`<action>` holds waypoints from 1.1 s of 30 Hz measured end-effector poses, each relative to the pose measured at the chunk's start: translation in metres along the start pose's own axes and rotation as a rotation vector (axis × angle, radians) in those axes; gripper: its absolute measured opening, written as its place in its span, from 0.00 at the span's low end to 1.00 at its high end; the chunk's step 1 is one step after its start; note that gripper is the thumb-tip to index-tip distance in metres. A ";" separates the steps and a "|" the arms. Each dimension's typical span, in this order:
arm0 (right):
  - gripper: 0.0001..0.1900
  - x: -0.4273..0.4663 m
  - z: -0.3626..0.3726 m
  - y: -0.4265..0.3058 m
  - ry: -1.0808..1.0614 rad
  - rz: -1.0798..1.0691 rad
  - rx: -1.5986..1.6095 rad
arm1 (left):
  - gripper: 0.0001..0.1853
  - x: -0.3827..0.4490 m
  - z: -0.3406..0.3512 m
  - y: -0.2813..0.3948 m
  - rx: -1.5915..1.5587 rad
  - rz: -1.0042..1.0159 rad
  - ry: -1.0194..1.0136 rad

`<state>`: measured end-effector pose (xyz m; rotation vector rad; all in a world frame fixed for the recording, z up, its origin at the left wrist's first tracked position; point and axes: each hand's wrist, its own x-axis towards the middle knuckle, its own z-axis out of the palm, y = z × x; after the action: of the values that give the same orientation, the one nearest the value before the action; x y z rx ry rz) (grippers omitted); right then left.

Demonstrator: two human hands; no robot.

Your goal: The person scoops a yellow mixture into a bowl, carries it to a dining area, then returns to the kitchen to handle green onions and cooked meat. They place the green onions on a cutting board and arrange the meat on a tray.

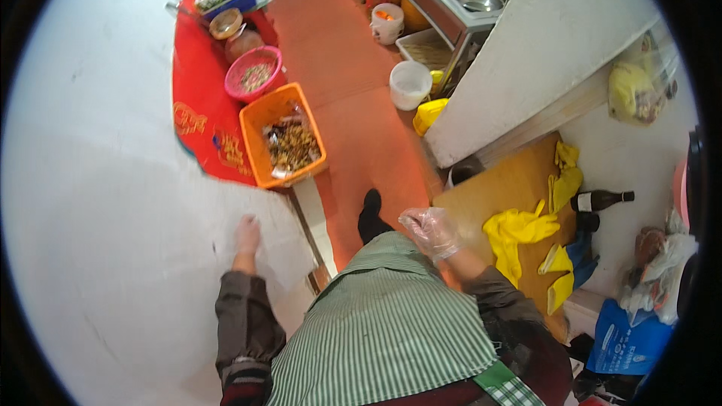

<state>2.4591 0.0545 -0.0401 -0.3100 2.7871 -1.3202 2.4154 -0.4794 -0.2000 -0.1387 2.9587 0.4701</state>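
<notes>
My left hand (pixel 248 234) is bare and hangs beside the white wall at the left; its fingers look curled, and no object shows in it. My right hand (pixel 430 230) wears a clear plastic glove, its fingers bent inward; whether it holds something small is hidden. Near it, yellow rubber gloves (pixel 516 231) lie on a wooden board or tabletop (pixel 462 197). Ahead on the left stands an orange plastic crate (pixel 248 146) with brownish pieces and wrappers inside. A pink basin (pixel 232 83) with chopped contents sits behind it.
A red-brown floor strip (pixel 355 101) runs ahead between a white wall and a steel sink counter (pixel 479 22). White buckets (pixel 410 85) and a yellow container (pixel 430 117) stand along its right. A dark bottle (pixel 603 200) and a blue bag (pixel 626 344) are at the right.
</notes>
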 end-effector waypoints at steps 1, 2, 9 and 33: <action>0.10 0.027 -0.010 0.007 0.006 0.016 0.004 | 0.17 -0.002 -0.001 -0.026 0.077 0.027 -0.065; 0.10 0.052 -0.024 0.013 0.016 0.041 0.003 | 0.16 -0.007 -0.003 -0.046 0.321 -0.025 -0.207; 0.09 0.232 -0.097 0.026 0.129 0.009 -0.023 | 0.18 -0.020 -0.016 -0.052 0.237 -0.255 -0.630; 0.19 0.514 -0.071 0.319 -0.403 1.038 -0.315 | 0.18 0.783 -0.369 0.414 -1.311 0.462 0.076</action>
<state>1.8951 0.2037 -0.2165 0.6963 2.1959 -0.4933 1.5506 -0.2568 0.1508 0.4042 2.1711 2.3478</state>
